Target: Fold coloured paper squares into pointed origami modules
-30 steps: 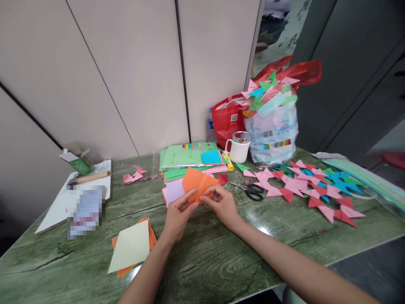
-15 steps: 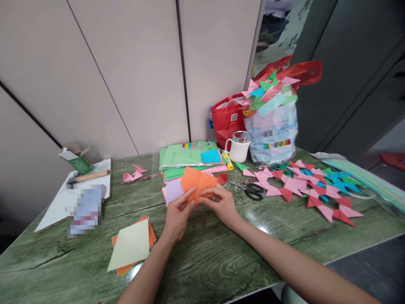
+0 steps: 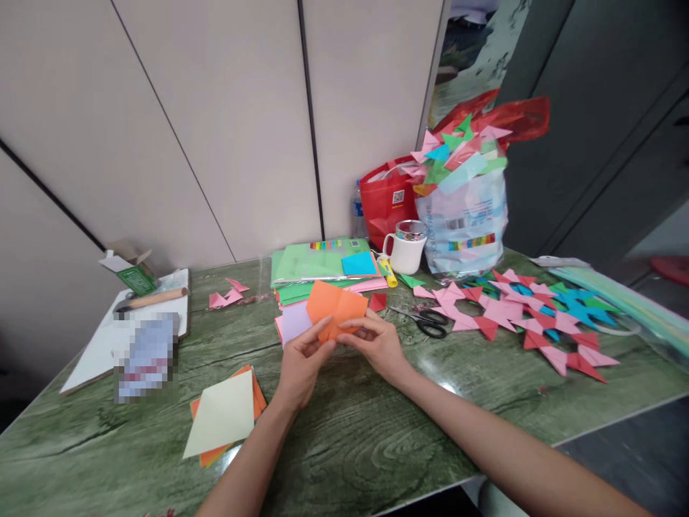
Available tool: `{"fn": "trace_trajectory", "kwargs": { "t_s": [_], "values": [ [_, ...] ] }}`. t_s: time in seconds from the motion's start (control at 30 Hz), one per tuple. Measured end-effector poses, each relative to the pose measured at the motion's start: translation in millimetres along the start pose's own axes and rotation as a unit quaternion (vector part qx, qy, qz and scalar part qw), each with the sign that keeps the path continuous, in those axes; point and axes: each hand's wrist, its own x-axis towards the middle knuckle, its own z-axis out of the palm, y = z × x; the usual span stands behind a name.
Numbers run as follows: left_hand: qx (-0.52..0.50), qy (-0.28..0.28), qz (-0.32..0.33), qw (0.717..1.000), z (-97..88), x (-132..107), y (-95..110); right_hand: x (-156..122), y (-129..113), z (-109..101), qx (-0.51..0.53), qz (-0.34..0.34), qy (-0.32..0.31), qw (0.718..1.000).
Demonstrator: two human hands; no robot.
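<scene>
An orange sheet of folding paper [image 3: 334, 303] with creases and a folded corner is held up above the middle of the table. My left hand [image 3: 306, 359] pinches its lower left edge, and my right hand [image 3: 375, 346] grips its lower right edge with thumb and fingers. Both thumbs meet near the bottom of the sheet. Just behind it lies a lilac sheet [image 3: 295, 323], partly covered by the orange one. To the left of my left forearm rests a pile of square sheets with a pale yellow sheet [image 3: 223, 416] on top.
Black-handled scissors [image 3: 430, 323] lie right of my hands, beside joined pink and red folded pieces [image 3: 503, 312]. A white mug [image 3: 406, 248], red bag [image 3: 390, 201] and filled plastic bag [image 3: 466, 222] stand behind. A hammer [image 3: 153, 299] lies on a white board [image 3: 97, 352] at left.
The orange sheet and both hands have shifted very slightly, the right fingers sliding a little along the lower edge. Everything else stays put.
</scene>
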Motion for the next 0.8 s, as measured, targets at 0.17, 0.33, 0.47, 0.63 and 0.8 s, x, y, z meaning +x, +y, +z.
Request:
{"fn": "trace_trajectory", "kwargs": {
  "t_s": [0.17, 0.33, 0.47, 0.63, 0.8],
  "values": [
    [0.019, -0.003, 0.009, 1.0, -1.3, 0.4, -2.3, -0.4, -3.4, 1.0, -0.008, -0.007, -0.002, 1.0],
    [0.025, -0.003, 0.008, 1.0, -1.5, -0.1, -4.7, -1.5, -5.6, 1.1, -0.05, -0.015, 0.001, 0.999],
    [0.034, 0.016, 0.014, 0.999, -1.9, 0.1, -5.7, -1.4, -3.7, 2.4, -0.039, -0.014, -0.004, 0.999],
    [0.026, 0.023, 0.006, 0.999, -4.7, 1.4, -3.1, 1.8, -2.9, 3.2, 0.065, 0.019, -0.03, 0.997],
    [-0.013, 0.013, -0.013, 1.0, -8.3, 3.9, 3.5, 6.7, -4.2, 0.8, 0.165, 0.1, -0.015, 0.981]
  ]
}}
